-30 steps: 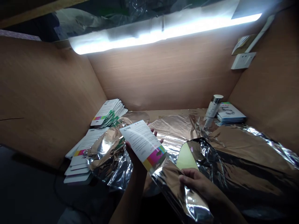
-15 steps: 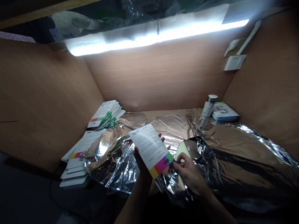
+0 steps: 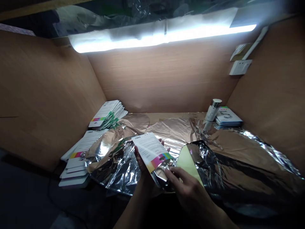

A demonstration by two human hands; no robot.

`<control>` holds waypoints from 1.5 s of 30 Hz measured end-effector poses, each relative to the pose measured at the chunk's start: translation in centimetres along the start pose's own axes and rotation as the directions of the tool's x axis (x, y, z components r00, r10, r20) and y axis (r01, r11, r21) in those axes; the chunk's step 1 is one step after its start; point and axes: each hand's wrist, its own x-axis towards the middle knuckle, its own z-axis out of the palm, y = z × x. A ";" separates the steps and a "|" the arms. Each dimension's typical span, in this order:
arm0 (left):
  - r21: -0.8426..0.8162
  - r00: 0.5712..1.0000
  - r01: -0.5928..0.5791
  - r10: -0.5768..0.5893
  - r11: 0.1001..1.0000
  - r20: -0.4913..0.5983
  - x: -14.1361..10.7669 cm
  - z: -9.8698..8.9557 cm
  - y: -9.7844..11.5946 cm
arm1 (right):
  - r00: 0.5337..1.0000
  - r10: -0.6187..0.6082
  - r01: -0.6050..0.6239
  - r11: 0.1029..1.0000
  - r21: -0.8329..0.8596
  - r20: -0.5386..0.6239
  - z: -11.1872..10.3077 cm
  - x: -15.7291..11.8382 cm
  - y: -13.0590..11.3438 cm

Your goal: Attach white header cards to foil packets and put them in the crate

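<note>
My left hand (image 3: 142, 167) grips a white printed card packet (image 3: 150, 148) from below, its thumb along the left edge and fingertips showing past the right edge. Small text, a barcode and a rainbow band with a hang hole mark the packet, which lies tilted with the band toward me. At that lower end, silvery foil (image 3: 162, 173) covers part of the packet. My right hand (image 3: 187, 184) is closed on the foil, thumb and forefinger at its edge. Just beyond that hand, a pale yellow sheet (image 3: 187, 160) rests against the crumpled foil.
Shiny foil sheeting (image 3: 176, 127) is spread over the worktop. Similar printed cards (image 3: 105, 116) are stacked at the left, with more cards (image 3: 82, 152) nearer me. At the back right stand a flask (image 3: 213, 111) and a pile of packets (image 3: 227, 117). Wooden panels enclose three sides.
The packet has lowered and lies flatter. My right hand has moved left and down, bringing foil over the packet's lower end. More of the yellow sheet shows.
</note>
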 end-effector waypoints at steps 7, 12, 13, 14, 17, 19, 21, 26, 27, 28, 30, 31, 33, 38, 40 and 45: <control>0.055 1.000 0.025 -0.026 0.998 0.012 1.7 -0.4 -1.1 | 0.973 0.144 -0.121 0.983 -0.135 0.180 1.0 2.4 -2.1; 0.668 0.965 -0.172 0.259 0.724 -0.033 2.5 -2.6 0.8 | 0.955 0.215 -0.171 0.961 -0.216 0.206 4.9 1.7 -0.6; 0.753 0.960 -0.186 0.281 0.631 0.001 2.5 -3.4 1.3 | 0.957 0.202 -0.151 0.960 -0.234 0.209 5.8 0.9 -0.4; 0.838 0.966 -0.187 0.252 0.513 0.060 2.4 -4.3 1.7 | 0.959 0.173 -0.118 0.964 -0.238 0.223 6.5 0.0 -0.3; 0.968 0.969 -0.244 -0.037 -0.052 0.243 2.0 -6.5 1.6 | 0.966 0.066 -0.034 0.991 -0.132 0.248 6.7 -2.3 -0.5; 0.900 0.946 -0.315 -0.181 -0.302 0.270 1.5 -7.3 0.9 | 0.978 0.043 -0.031 0.998 -0.061 0.206 5.4 -3.2 -0.2; 0.857 0.932 -0.353 -0.220 -0.376 0.288 0.9 -7.4 0.3 | 0.987 0.064 -0.053 0.996 -0.076 0.150 4.0 -3.8 0.8; 0.819 0.846 -0.504 -0.348 -0.275 0.404 -1.6 -6.9 1.3 | 0.978 0.014 0.015 0.990 -0.140 0.208 3.3 -5.3 4.4; 0.813 0.827 -0.532 -0.349 -0.236 0.441 -2.3 -7.0 1.8 | 0.979 0.006 0.021 0.991 -0.129 0.203 3.5 -5.7 4.8; 0.810 0.816 -0.550 -0.337 -0.201 0.470 -3.0 -7.2 2.3 | 0.982 0.008 0.013 0.993 -0.114 0.186 3.6 -5.9 5.0; 0.820 0.815 -0.553 -0.298 -0.147 0.497 -4.2 -7.8 2.8 | 0.990 0.038 -0.029 0.997 -0.068 0.135 3.9 -6.1 5.0; 0.830 0.825 -0.542 -0.274 -0.133 0.494 -4.6 -8.1 2.8 | 0.992 0.067 -0.064 0.997 -0.036 0.103 4.0 -6.0 4.8; 0.853 0.852 -0.507 -0.225 -0.123 0.473 -5.1 -8.6 2.6 | 0.987 0.161 -0.162 0.986 0.032 0.024 4.2 -5.5 4.4; 0.928 0.934 -0.357 -0.049 -0.110 0.353 -4.6 -8.6 1.5 | 0.890 0.451 -0.452 0.892 0.007 -0.070 4.8 -3.7 3.2; 0.943 0.952 -0.303 0.009 -0.138 0.307 -4.2 -8.2 1.4 | 0.859 0.508 -0.512 0.857 -0.056 -0.069 5.0 -3.1 3.0; 0.919 0.954 -0.295 -0.027 -0.261 0.299 -3.5 -7.9 1.5 | 0.819 0.573 -0.564 0.811 -0.159 0.017 4.6 -1.8 2.9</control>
